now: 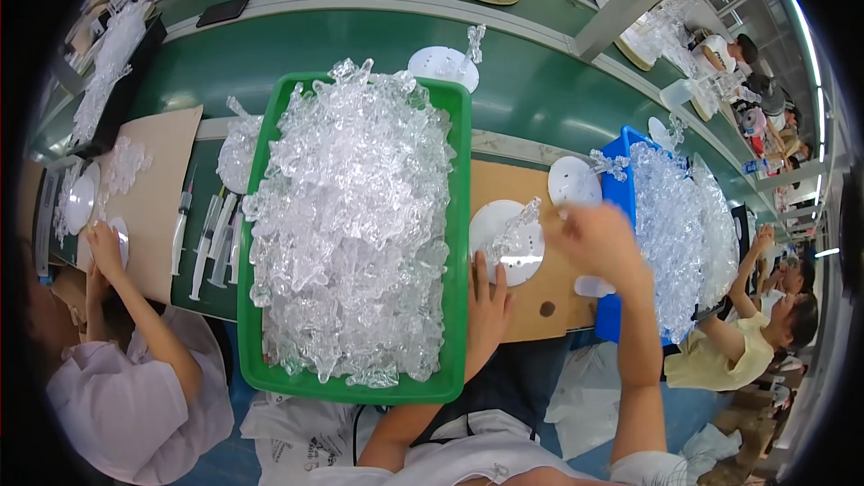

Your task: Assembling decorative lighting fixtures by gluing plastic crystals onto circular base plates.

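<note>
My left hand (490, 301) reaches past the green tray, its fingers stretched out and resting on the near left edge of a white round disc (524, 270). A clear plastic piece (516, 234) lies or leans on that disc; which of the two I cannot make out. Above the cardboard right of the disc is my right hand (605, 241), smeared by motion, so its fingers and anything in them do not show clearly. Behind it sits a second white disc with small holes (574, 180). A small translucent bottle (592, 286) lies just below the right hand.
The green tray (462, 180), heaped with clear plastic pieces, stands left of my hands. At right is a blue bin (610, 315) of similar pieces. Brown cardboard (540, 322) covers the bench. Several syringes (209, 243) lie left, near a co-worker's hand (106, 247).
</note>
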### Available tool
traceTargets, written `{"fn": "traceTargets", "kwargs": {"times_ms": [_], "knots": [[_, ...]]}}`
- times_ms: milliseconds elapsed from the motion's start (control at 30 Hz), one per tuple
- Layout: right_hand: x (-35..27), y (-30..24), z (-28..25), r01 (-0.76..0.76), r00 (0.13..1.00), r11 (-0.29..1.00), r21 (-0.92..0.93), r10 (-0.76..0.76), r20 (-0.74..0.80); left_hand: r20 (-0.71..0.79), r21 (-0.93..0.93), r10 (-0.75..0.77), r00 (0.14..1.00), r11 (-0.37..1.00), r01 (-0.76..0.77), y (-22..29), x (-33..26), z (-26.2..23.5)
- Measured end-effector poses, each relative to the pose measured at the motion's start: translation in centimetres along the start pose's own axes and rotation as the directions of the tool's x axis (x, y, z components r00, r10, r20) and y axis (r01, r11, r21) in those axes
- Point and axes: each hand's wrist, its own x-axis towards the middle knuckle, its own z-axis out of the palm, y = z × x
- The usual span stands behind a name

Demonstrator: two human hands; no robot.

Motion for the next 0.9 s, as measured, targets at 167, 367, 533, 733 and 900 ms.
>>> {"fn": "traceTargets", "kwargs": {"times_ms": [167,367,533,733,900], "knots": [[17.6,2.0,0.6,-0.196,0.919,0.976,-0.095,0.149,-0.364,0.013,-0.004,0.016,1.0,1.0,-0.016,-0.4,0.0,-0.5],[27.6,6.9,6.2,-0.235,0.88,0.971,0.049,0.234,-0.413,0.022,-0.035,0.024,0.999,0.999,-0.024,0.0,0.1,-0.2],[24.7,9.9,3.6,-0.129,0.903,0.992,-0.014,0.111,-0.416,0.028,-0.009,-0.003,1.0,1.0,0.003,-0.2,-0.2,0.0],[16.2,11.0,4.1,0.059,0.983,0.967,0.247,-0.013,-0.184,0.054,-0.036,-0.008,0.998,0.999,0.01,0.6,-1.5,-0.1],[14.2,10.1,5.8,0.025,0.995,0.943,0.331,0.008,-0.099,0.047,-0.044,0.024,0.999,0.999,-0.022,0.3,-2.8,-0.3]]}}
